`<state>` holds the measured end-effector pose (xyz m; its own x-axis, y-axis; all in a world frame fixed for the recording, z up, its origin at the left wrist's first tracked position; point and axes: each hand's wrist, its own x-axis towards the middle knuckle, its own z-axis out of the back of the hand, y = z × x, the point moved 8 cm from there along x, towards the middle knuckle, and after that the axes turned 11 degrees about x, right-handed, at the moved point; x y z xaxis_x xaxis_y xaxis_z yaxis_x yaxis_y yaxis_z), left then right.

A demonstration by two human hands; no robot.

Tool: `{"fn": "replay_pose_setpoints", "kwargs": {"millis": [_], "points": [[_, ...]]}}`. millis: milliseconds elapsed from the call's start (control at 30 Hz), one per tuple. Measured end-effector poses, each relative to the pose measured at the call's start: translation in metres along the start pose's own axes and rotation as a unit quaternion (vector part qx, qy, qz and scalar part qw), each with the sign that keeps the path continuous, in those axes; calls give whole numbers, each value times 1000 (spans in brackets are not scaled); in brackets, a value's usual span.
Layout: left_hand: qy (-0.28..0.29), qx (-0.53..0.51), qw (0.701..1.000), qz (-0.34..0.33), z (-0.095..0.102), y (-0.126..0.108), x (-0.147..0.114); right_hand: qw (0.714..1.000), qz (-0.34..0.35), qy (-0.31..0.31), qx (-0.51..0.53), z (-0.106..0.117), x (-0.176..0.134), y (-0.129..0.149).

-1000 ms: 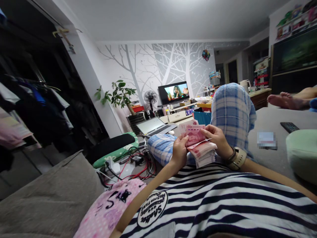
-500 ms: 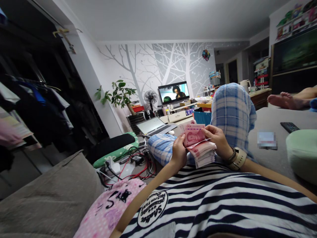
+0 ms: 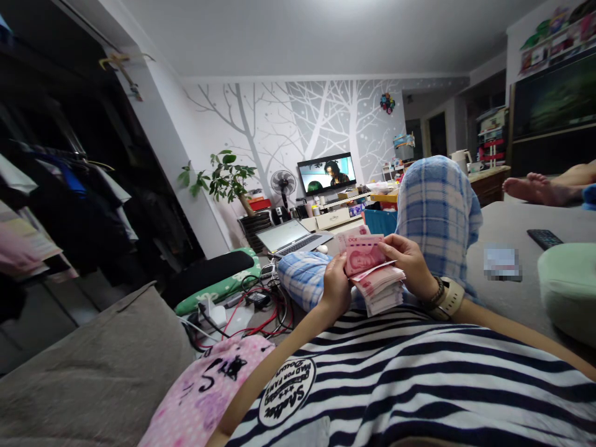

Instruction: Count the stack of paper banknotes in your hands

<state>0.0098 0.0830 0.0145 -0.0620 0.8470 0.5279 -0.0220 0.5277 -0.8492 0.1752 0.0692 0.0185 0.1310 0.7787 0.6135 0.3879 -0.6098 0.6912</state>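
Observation:
A thick stack of pink 100 banknotes (image 3: 379, 288) is held in front of my striped shirt, its near ends fanned into loose layers. My left hand (image 3: 336, 282) is closed around the stack's left side, thumb on top. Between thumb and fingers, my right hand (image 3: 407, 257) pinches the right edge of an upper banknote (image 3: 365, 256), which stands up with its portrait side showing. More notes lean behind that one, beyond my left thumb. The fingers under the stack are hidden.
A laptop (image 3: 298, 239) sits open beyond my left knee, beside tangled cables (image 3: 265, 310). On the sofa at right lie a remote control (image 3: 544, 239), a blurred-out item (image 3: 503, 264) and a green cushion (image 3: 568, 285). Another person's bare feet (image 3: 531, 188) rest at far right.
The upright banknote has shifted very slightly left and down, and my right hand has moved a touch with it. Both hands keep their hold.

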Motion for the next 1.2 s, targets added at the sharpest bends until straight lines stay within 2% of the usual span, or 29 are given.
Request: {"fn": "replay_pose_setpoints", "kwargs": {"millis": [167, 467, 800, 900, 1100, 1200], "points": [[24, -88, 995, 45, -10, 15, 3, 1000, 0, 4, 12, 0, 0, -1], [61, -117, 989, 60, -16, 11, 0, 1000, 14, -1, 16, -1, -1, 3], [84, -206, 971, 90, -22, 19, -1, 999, 33, 13, -6, -2, -3, 8], [80, -202, 971, 100, -21, 20, -2, 999, 42, -12, -10, 3, 0, 7], [81, -189, 974, 96, -20, 16, -3, 1000, -10, -22, 4, 9, 5, -10], [78, -190, 974, 96, -20, 16, -3, 1000, -9, -29, -1, 11, 7, -12]]}}
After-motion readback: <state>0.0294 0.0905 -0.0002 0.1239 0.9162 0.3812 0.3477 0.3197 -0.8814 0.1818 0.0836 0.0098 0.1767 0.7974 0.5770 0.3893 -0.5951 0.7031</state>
